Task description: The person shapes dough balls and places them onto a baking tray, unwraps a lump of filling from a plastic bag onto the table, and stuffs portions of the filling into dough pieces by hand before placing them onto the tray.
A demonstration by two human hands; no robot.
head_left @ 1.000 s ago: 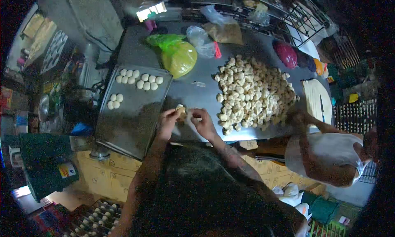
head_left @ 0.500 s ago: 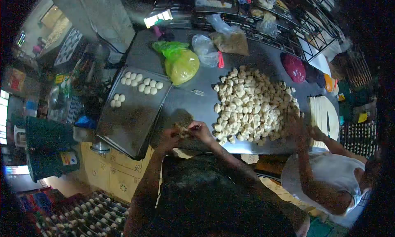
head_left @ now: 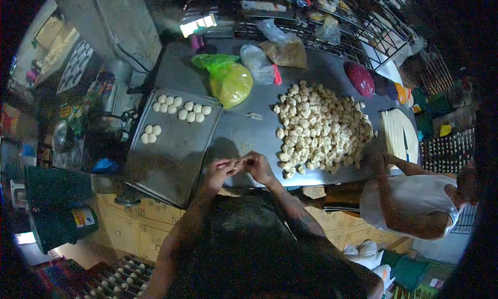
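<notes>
Around us, a metal tray [head_left: 166, 167] with round dough balls [head_left: 183, 114] at eleven o'clock, our left hand [head_left: 220, 173] and right hand [head_left: 259, 168] touching at twelve, whether pinching anything we cannot tell, pale dough lumps [head_left: 317, 129] heaped at one, a co-worker [head_left: 407, 203] in white at three.

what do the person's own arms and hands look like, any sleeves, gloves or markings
The left hand and right hand are bare, no gloves visible. Both forearms are uncovered. The right forearm has a patterned dark marking, possibly a tattoo, too blurred to read. The top is dark; its sleeve edges are lost in shadow.
</notes>
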